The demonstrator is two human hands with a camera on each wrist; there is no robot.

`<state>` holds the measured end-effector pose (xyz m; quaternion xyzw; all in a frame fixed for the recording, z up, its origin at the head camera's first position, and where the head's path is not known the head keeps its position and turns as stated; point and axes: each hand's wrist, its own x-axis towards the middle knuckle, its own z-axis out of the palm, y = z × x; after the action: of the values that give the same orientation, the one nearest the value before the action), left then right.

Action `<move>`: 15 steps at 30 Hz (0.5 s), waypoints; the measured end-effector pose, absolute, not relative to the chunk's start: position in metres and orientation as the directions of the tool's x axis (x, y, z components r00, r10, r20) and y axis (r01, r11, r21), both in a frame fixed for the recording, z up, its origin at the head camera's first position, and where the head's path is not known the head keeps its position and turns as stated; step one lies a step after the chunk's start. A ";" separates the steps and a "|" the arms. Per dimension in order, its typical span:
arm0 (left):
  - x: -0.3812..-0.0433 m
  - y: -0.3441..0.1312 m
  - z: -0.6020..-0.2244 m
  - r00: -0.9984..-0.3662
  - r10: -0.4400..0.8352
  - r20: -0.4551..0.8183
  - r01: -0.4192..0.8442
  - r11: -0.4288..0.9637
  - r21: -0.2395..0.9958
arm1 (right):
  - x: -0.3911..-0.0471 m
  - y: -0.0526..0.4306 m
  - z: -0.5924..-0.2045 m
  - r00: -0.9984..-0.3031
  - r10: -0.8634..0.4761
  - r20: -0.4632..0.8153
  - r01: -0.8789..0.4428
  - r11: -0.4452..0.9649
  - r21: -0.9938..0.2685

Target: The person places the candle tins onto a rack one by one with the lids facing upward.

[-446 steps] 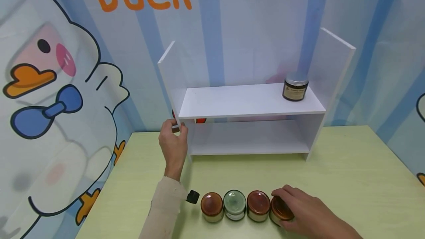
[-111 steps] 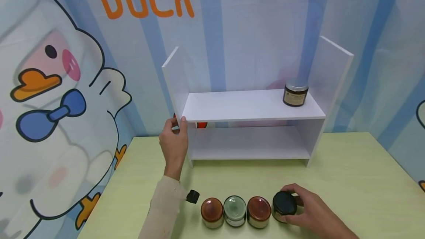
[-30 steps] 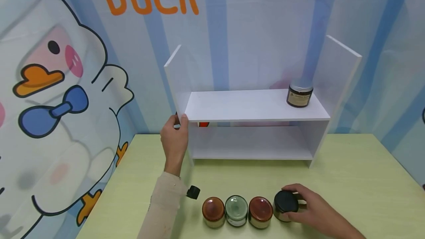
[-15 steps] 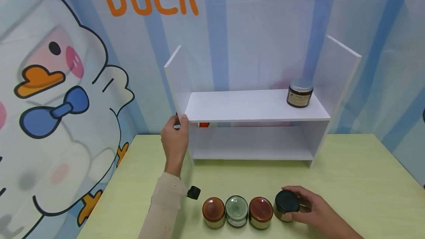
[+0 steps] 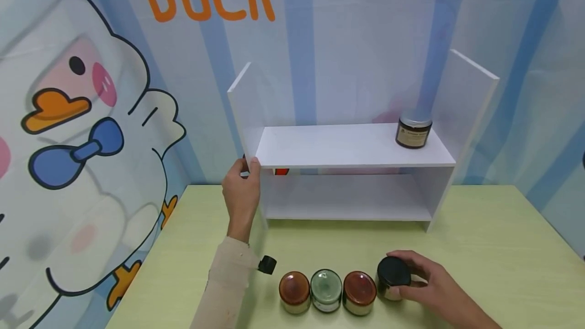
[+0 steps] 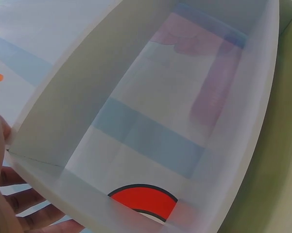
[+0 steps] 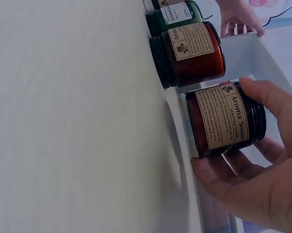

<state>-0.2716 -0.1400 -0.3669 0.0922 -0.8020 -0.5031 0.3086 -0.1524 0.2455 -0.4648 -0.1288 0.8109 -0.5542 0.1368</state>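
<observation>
My right hand (image 5: 422,281) grips an amber scented candle jar (image 5: 394,272) between thumb and fingers. Its black lid faces up, and the right wrist view shows its "Aroma Sensation" label (image 7: 222,116) and its base a little off the table. To its left stand an amber jar (image 5: 359,293), a green jar (image 5: 326,291) and another amber jar (image 5: 294,292) in a row, bottoms up, lids down. My left hand (image 5: 241,192) holds the left side panel of the white shelf unit (image 5: 352,146), thumb on its front edge; its other fingers are partly hidden behind the panel in the head view.
A dark jar with a silver lid (image 5: 413,130) stands at the right end of the upper shelf. The lower shelf (image 5: 347,197) is behind the row of jars. A pale green table (image 5: 493,248) carries everything; a printed duck curtain (image 5: 365,24) hangs behind.
Earlier the right-hand jar stood bottom up in the row; it has been turned over, lid up. Over the last half second it has risen slightly. The left hand stays at the panel.
</observation>
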 end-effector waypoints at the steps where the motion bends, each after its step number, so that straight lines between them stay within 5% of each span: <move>1: -0.271 -0.140 -0.367 -0.794 -0.458 0.399 0.162 0.473 0.866 | -0.153 0.245 -0.463 -0.933 -0.353 -0.070 -0.066 0.360 -0.931; 15: -0.271 -0.142 -0.366 -0.814 -0.452 0.364 0.149 0.444 0.884 | -0.158 0.238 -0.442 -0.961 -0.275 0.001 -0.110 0.383 -0.917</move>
<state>-0.2712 -0.1420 -0.3659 0.0949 -0.7987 -0.5189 0.2895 -0.1578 0.2379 -0.4416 -0.1162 0.8282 -0.5430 0.0758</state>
